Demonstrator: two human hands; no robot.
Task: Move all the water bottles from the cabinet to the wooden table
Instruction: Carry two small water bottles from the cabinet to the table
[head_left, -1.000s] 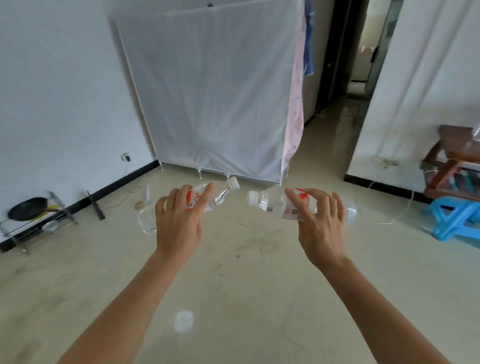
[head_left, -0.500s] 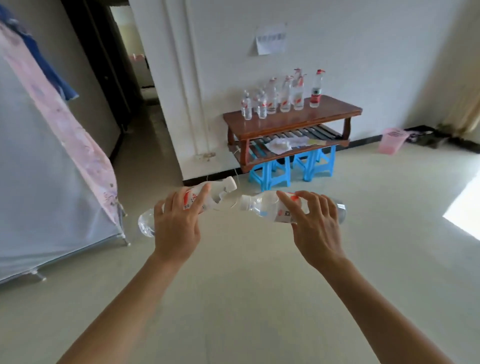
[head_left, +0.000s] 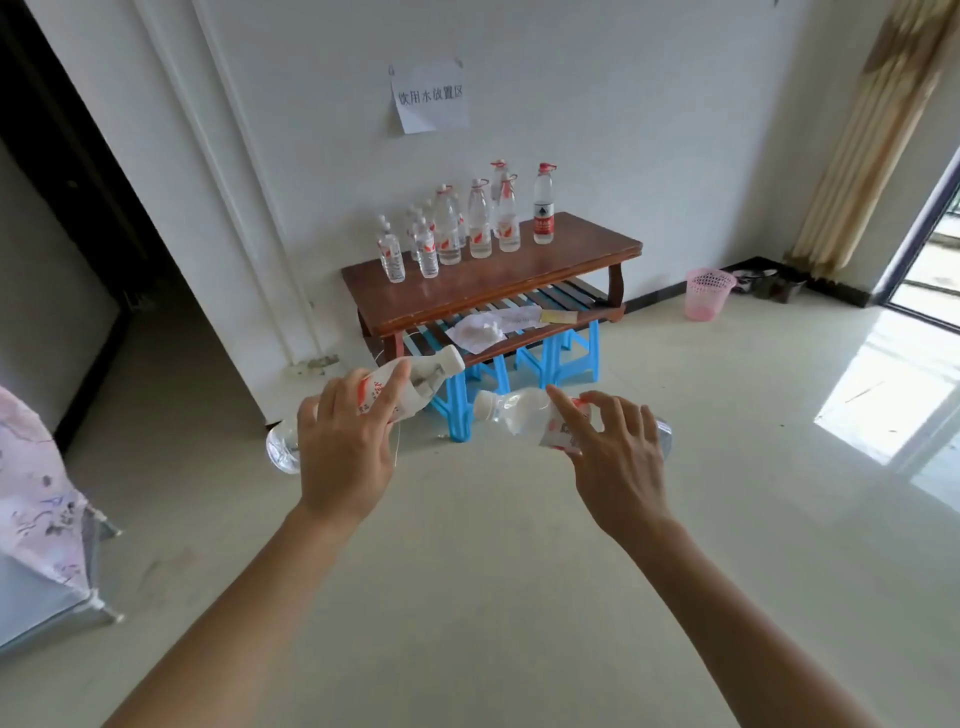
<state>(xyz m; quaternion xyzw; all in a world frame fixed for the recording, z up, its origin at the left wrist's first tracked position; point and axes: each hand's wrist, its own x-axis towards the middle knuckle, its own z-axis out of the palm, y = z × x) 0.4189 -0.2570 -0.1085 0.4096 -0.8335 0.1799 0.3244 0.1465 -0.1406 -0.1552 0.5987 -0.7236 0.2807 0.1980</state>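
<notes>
My left hand (head_left: 345, 452) grips a clear water bottle (head_left: 415, 382) held sideways, its white cap pointing up and right. My right hand (head_left: 615, 460) grips a second water bottle (head_left: 511, 413), also sideways, with its cap pointing left. Both are carried above the floor, caps close to each other. Ahead stands the wooden table (head_left: 498, 291) against the white wall. Several water bottles (head_left: 470, 228) with red labels stand upright on the back left of its top. The cloth cabinet (head_left: 36, 519) shows only as a corner at the left edge.
Blue plastic stools (head_left: 558, 358) sit under the table, and papers lie on its lower slatted shelf. A pink waste basket (head_left: 706, 293) stands right of the table. A dark doorway opens at the left. A curtain and a glass door are at the right. Pale floor lies between me and the table.
The view has swung from the cloth cabinet to the wooden table, which is now closer and centred. Both hands still hold their bottles in the same way.
</notes>
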